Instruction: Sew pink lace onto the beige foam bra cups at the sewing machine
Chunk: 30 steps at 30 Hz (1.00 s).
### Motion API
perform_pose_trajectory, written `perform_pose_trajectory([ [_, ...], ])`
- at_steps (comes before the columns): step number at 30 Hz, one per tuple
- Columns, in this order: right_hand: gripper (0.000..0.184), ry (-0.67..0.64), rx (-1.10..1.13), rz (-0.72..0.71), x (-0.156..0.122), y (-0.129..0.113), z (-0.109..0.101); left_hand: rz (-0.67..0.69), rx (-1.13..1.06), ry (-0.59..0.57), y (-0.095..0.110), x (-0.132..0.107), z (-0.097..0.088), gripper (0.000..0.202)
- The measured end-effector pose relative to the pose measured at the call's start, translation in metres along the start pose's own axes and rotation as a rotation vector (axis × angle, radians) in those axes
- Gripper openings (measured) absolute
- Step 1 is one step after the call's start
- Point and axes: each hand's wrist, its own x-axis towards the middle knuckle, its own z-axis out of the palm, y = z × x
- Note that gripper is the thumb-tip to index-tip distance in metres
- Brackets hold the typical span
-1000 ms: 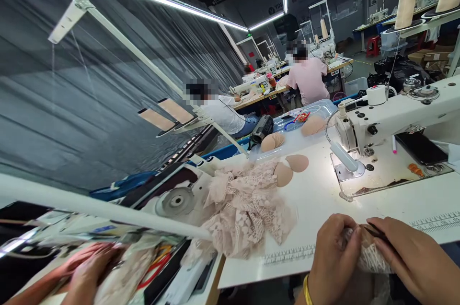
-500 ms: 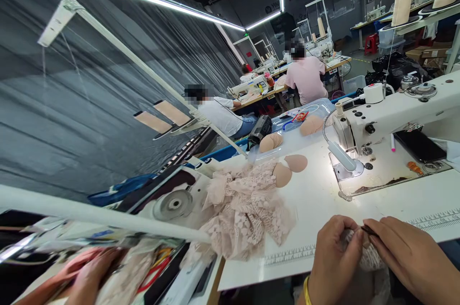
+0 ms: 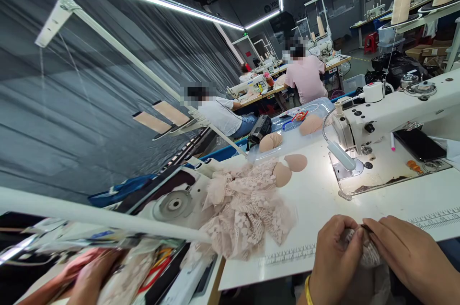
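At the table's front edge, my left hand (image 3: 338, 257) pinches a piece of pale lace fabric (image 3: 371, 254) that hangs down below the tabletop. My right hand (image 3: 406, 250) meets it from the other side, fingertips pressed together on a small dark thing (image 3: 366, 227) at the fabric's upper edge. Its kind is mostly hidden by the fingers. The two hands' fingertips nearly touch. A heap of pale pink lace (image 3: 247, 209) lies to the left on the white table (image 3: 316, 199), with beige bra cups (image 3: 282, 175) beside it.
A white sewing machine (image 3: 395, 108) with a lit lamp (image 3: 341, 155) stands ahead on the right. Near it lie a black phone (image 3: 419, 145) and a pink-capped pen (image 3: 393, 142). A co-worker's hands (image 3: 89, 271) work at lower left by red-handled scissors (image 3: 155, 274). Other people sit farther back.
My right fingertips have closed in slightly toward the left ones, and less of the small dark thing shows. The lace heap and machine stay in place.
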Motion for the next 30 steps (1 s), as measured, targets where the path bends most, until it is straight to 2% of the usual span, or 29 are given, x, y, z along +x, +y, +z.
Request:
perform_pose_trajectory([
  [10, 0.032, -0.019, -0.038, -0.040, -0.011, 0.002, 0.008, -0.014, 0.015, 0.008, 0.001, 0.000, 0.003, 0.011],
  [17, 0.035, 0.006, -0.075, -0.118, -0.011, 0.006, 0.011, 0.060, 0.085, 0.028, 0.002, -0.001, 0.005, 0.008],
  [23, 0.038, -0.048, -0.050, -0.089, -0.019, 0.008, 0.018, 0.080, 0.077, 0.034, 0.004, -0.001, 0.004, 0.008],
  [30, 0.028, -0.044, 0.014, -0.070, -0.015, 0.008, 0.019, 0.053, 0.043, 0.018, 0.001, -0.002, 0.004, 0.008],
])
